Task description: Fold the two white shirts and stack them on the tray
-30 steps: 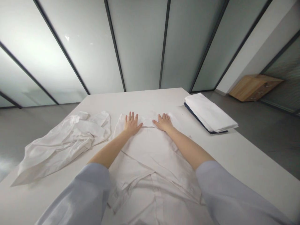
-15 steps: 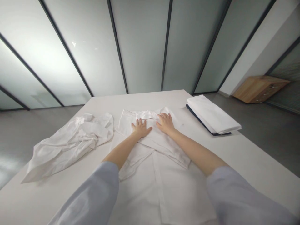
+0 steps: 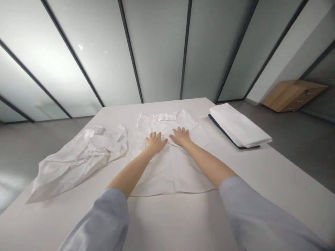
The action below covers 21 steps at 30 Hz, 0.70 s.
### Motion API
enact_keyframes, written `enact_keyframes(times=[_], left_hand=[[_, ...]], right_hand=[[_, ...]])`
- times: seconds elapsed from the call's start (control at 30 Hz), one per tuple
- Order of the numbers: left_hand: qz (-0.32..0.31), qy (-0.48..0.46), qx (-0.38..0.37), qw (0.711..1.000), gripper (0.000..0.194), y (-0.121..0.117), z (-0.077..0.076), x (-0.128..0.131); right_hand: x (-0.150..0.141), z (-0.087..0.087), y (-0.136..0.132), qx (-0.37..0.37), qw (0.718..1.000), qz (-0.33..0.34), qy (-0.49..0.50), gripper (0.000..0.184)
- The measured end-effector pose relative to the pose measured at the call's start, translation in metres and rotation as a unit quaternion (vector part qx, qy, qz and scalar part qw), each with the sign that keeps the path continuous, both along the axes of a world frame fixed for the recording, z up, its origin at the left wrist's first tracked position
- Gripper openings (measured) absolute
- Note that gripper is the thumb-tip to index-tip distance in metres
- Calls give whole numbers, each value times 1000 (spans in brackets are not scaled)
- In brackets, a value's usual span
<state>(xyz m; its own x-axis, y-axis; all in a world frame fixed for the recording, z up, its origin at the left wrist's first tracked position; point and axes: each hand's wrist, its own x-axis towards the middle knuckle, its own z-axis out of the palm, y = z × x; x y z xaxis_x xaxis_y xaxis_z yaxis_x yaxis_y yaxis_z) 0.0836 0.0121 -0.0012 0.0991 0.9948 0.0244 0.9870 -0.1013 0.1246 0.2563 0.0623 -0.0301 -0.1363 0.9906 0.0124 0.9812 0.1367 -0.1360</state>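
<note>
Your left hand (image 3: pixel 155 143) and right hand (image 3: pixel 180 136) lay spread open, gripping nothing, on the folded white shirt (image 3: pixel 167 167) at 12 o'clock on the white table (image 3: pixel 167 223), with a crumpled shirt (image 3: pixel 78 160) at 10 o'clock and a folded white stack (image 3: pixel 239 127) at 2 o'clock

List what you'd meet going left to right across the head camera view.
Crumpled white garment → left hand → right hand → stack of folded white cloth → wooden drawer unit
</note>
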Motion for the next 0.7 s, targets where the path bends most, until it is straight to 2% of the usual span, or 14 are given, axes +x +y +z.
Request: enact_keyframes(times=[0.1, 0.2, 0.33, 0.47, 0.6, 0.7], left_hand=[[4, 4, -44, 999, 74, -17, -9, 2], [7, 24, -30, 999, 77, -18, -19, 3], [3, 31, -27, 999, 78, 0, -20, 1], [-2, 26, -16, 1000, 76, 14, -16, -4], [-20, 18, 28, 999, 67, 5, -12, -7], [-41, 20, 16, 999, 61, -14, -10, -11]], right_hand=[[-1, 6, 10, 15, 1000, 4, 1, 62], [-2, 11, 5, 47, 998, 29, -4, 54], [1, 16, -22, 71, 995, 74, -16, 50], [15, 14, -58, 45, 995, 87, -30, 52], [36, 10, -83, 20, 996, 74, -33, 58], [47, 8, -90, 0, 997, 66, -31, 61]])
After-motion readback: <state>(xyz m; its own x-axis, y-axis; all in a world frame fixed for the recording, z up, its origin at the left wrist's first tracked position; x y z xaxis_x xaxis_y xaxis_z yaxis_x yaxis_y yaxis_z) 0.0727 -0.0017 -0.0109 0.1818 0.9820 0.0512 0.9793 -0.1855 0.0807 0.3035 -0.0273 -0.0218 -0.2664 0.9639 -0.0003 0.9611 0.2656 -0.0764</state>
